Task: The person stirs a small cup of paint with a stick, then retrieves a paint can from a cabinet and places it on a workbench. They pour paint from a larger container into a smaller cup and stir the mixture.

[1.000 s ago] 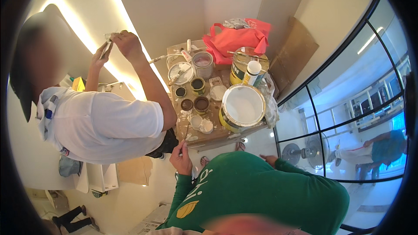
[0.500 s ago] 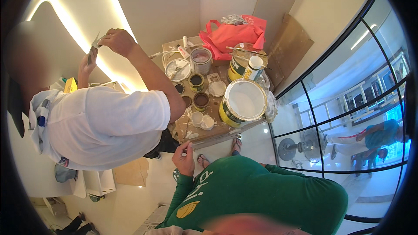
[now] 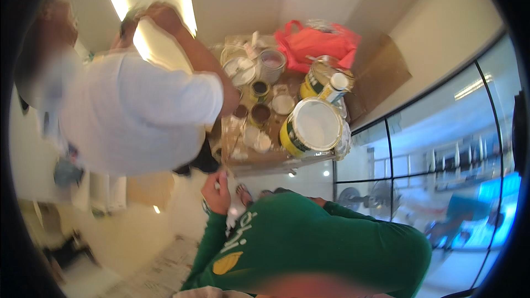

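My left hand [image 3: 217, 192] is raised beside the near left corner of the paint-spattered table [image 3: 248, 166], its fingers curled together. Whether something small is pinched in them, I cannot make out. Only a sliver of my right hand [image 3: 319, 201] shows past my green-sleeved body, and its fingers are hidden. Neither hand touches the cans. On the table stand a large yellow paint bucket [image 3: 314, 126] with a white top, small open cans with brown insides [image 3: 260, 113], a can of pinkish paint [image 3: 271, 65] and a round white-smeared lid [image 3: 239, 70].
At left a co-worker in a white shirt [image 3: 138, 107] lifts both hands, with a blurred dark flat tool [image 3: 131, 17] between them. A red bag [image 3: 317, 44] lies at the table's back. Black-framed glass [image 3: 389, 149] runs along the right, and cardboard [image 3: 386, 72] leans on the wall.
My view has shifted and blurred. My left hand appears slightly farther left and up in the picture, its fingers still curled. The co-worker's hands stay raised at the tool.
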{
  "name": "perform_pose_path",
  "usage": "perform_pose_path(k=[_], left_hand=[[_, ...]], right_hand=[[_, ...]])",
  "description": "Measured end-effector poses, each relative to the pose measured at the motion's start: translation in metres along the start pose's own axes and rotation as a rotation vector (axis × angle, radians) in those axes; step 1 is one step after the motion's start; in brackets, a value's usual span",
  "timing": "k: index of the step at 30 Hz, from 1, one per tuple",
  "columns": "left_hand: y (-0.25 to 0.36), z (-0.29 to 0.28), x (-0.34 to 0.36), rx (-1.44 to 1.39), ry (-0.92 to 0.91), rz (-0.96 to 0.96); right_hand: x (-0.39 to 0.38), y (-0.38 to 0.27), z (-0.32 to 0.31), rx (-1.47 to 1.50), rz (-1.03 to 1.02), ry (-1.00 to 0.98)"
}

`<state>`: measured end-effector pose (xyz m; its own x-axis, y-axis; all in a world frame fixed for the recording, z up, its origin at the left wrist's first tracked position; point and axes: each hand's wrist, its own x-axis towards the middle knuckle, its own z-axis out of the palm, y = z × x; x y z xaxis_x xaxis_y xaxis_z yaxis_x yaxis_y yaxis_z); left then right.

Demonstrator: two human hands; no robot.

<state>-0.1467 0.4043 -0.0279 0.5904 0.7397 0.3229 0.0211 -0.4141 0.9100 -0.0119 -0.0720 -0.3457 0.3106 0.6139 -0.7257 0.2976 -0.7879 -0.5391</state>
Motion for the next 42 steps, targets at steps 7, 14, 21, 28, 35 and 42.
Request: perform_pose_path(k=[7,14,21,28,35,42], left_hand=[[0.054,-0.025,-0.093,0.08,0.18,-0.24],[0.076,-0.067,-0.152,0.184,0.075,-0.485],[0.041,-0.136,-0.17,0.236,0.291,-0.479],[-0.029,-0.291,-0.183,0.135,0.684,-0.631],[-0.024,-0.446,-0.185,0.159,0.943,-0.703],[-0.055,-0.516,-0.172,0.074,1.037,-0.804]], right_hand=[[0.045,0.113,-0.015,-0.411,-0.148,-0.286],[0.094,0.014,-0.03,-0.306,-0.151,-0.214],[0.147,-0.117,-0.041,-0.363,-0.092,-0.314],[0.231,-0.316,-0.001,-0.586,-0.086,-0.409],[0.287,-0.567,0.087,-0.332,0.094,-0.393],[0.357,-0.795,0.213,-0.398,-0.297,-0.664]])
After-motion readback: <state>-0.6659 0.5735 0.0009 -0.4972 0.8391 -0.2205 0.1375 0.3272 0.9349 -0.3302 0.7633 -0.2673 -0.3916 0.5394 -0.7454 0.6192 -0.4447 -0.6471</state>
